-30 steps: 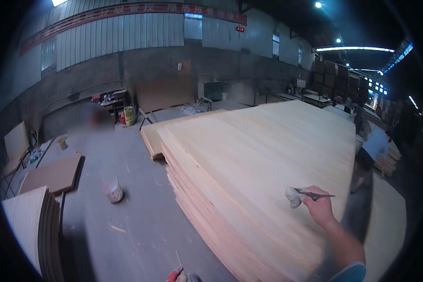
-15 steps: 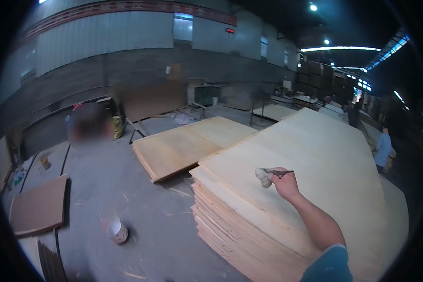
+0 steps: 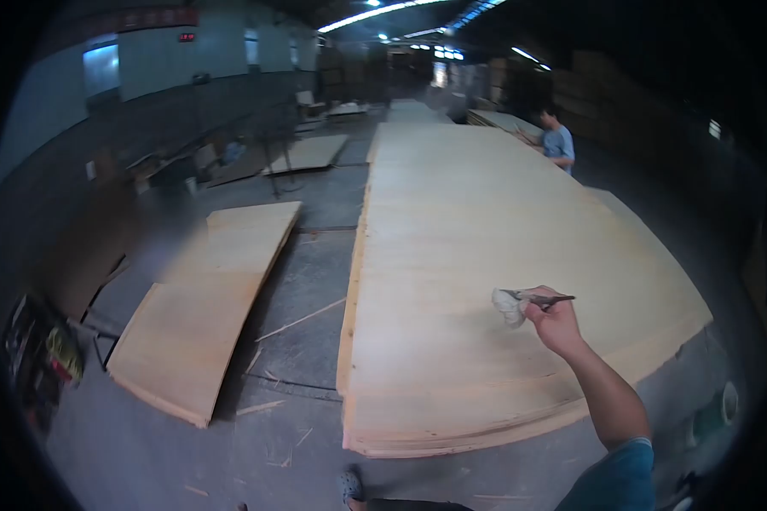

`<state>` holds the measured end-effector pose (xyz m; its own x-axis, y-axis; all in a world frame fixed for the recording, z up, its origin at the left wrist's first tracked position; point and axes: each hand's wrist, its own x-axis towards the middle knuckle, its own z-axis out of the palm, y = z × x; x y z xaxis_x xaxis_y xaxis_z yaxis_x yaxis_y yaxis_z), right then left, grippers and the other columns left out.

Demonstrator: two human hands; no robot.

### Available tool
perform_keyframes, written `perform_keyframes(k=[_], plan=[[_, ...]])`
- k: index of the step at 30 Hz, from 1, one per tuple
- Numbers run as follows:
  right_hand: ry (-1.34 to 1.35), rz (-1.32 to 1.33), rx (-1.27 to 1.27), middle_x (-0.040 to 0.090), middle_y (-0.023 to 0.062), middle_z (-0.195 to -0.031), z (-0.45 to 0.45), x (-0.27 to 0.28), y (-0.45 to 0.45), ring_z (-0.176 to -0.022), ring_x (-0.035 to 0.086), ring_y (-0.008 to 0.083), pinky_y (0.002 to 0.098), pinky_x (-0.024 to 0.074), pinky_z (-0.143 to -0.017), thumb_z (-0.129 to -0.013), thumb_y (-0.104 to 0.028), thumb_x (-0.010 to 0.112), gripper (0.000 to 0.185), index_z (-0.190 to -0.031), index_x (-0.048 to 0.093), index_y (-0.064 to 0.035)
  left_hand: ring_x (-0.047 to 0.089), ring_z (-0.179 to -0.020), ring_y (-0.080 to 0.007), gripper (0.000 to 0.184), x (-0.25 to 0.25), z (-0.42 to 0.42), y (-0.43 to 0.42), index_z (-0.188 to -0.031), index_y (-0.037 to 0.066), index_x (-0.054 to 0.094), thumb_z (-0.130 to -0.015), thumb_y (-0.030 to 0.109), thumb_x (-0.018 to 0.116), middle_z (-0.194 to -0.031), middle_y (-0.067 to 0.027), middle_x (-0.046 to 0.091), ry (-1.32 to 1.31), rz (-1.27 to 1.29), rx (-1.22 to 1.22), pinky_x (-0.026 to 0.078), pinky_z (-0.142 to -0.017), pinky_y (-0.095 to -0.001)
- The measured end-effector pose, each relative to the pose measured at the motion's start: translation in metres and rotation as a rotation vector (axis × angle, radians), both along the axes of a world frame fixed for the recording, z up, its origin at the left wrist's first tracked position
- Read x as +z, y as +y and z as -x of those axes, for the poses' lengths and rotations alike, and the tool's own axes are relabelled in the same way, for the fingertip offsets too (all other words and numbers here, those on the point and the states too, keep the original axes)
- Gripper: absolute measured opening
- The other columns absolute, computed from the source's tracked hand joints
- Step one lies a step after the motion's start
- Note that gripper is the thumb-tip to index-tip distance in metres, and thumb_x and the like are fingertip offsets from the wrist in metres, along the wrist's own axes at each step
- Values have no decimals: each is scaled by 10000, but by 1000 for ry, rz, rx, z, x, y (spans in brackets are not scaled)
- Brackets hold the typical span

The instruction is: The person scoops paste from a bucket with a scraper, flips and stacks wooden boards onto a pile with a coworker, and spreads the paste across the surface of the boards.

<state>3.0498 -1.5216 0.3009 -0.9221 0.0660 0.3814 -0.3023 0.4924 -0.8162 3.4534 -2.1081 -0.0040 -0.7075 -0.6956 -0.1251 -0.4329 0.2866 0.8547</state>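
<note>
My right hand [image 3: 554, 324] is closed around the slim dark handle of what looks like a putty knife [image 3: 561, 299]. At its front end sits a whitish, putty-like lump [image 3: 509, 308]; the blade itself is hidden. The hand is over a large stack of pale veneer sheets [image 3: 452, 221], above the near half of its top. Whether the lump touches the wood I cannot tell. My left hand is out of view.
Lower pale sheets [image 3: 204, 294] lie to the left across a floor strip with wood splinters. A person in a light blue top [image 3: 558, 142] stands at the far right side. A bucket [image 3: 729, 404] stands at the lower right, and my shoe [image 3: 350, 485] shows below.
My view has swung to the right, so the big stack now runs straight ahead. My right hand still grips the same tool and lump, over the stack.
</note>
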Motion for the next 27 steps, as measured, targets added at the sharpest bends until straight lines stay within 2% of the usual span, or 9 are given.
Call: perform_keyframes(k=[1, 7, 10, 15, 18, 22, 23, 25, 27], plan=[[33, 10, -25, 679, 61, -967, 1, -3, -10, -897, 638, 143, 289, 511, -813, -910, 28, 626, 150, -1034, 709, 16, 566, -1286, -256, 457, 27, 55, -19, -1419, -11, 560, -1085, 300, 548, -1361, -161, 645, 10, 199, -66, 422, -1128, -383], [-41, 280, -300, 674, 78, -1012, 19, -14, -75, -916, 648, 162, 285, 506, -827, -902, 37, 618, 175, -1046, 717, 33, 593, -1250, -267, 423, 84, 309, -60, -1384, 10, 615, -1087, 302, 541, -1334, -140, 667, 56, 146, -579, 443, -1099, -400], [32, 136, -362, 692, 96, -1010, 19, -2, -102, -916, 649, 165, 293, 508, -808, -906, 50, 610, 170, -1036, 719, 41, 601, -1238, -267, 410, 112, 379, -69, -1368, 9, 630, -1088, 296, 539, -1331, -141, 671, 65, 137, -766, 451, -1087, -395], [-50, 112, -572, 701, 110, -1000, 50, 10, -167, -925, 653, 167, 302, 513, -818, -903, 31, 621, 169, -1033, 728, 39, 622, -1199, -284, 392, 57, 517, -147, -1380, 32, 634, -1081, 268, 544, -1297, -167, 686, 73, -144, -937, 456, -1070, -391], [-107, 138, -778, 699, 89, -977, 56, 11, -207, -897, 655, 156, 303, 524, -789, -900, 11, 628, 161, -1025, 723, 46, 628, -1181, -340, 431, 58, 602, -178, -1363, 13, 643, -1064, 314, 564, -1276, -230, 682, -85, 55, -1036, 464, -1053, -418], [-135, 748, -955, 707, 69, -934, 90, -11, -271, -789, 667, 153, 305, 558, -704, -887, -6, 632, 181, -1042, 707, 49, 619, -1177, -355, 446, 17, 764, -227, -1326, 7, 664, -1053, 348, 577, -1275, -218, 679, -37, 326, -1251, 479, -1024, -436], [-304, 732, -949, 713, 74, -940, 89, -46, -265, -799, 680, 159, 306, 562, -709, -892, -48, 645, 185, -1039, 703, 48, 620, -1173, -345, 437, 7, 812, -230, -1319, 7, 668, -1055, 344, 580, -1288, -206, 677, -32, 377, -1315, 482, -1020, -436], [-441, 68, -1276, 741, 181, -993, 128, -61, -293, -850, 731, 296, 412, 570, -763, -910, -192, 644, 261, -1050, 730, 11, 624, -1159, -327, 383, 10, 892, -221, -1300, 20, 681, -1057, 299, 588, -1285, -175, 687, 99, 484, -1465, 478, -1026, -437], [-629, -332, -1219, 730, 196, -1041, 148, -48, -298, -933, 714, 373, 436, 569, -843, -894, -207, 654, 270, -1088, 759, -51, 631, -1142, -303, 324, 18, 966, -193, -1284, 31, 692, -1055, 239, 595, -1253, -143, 705, 54, 304, -1529, 467, -1036, -428]])
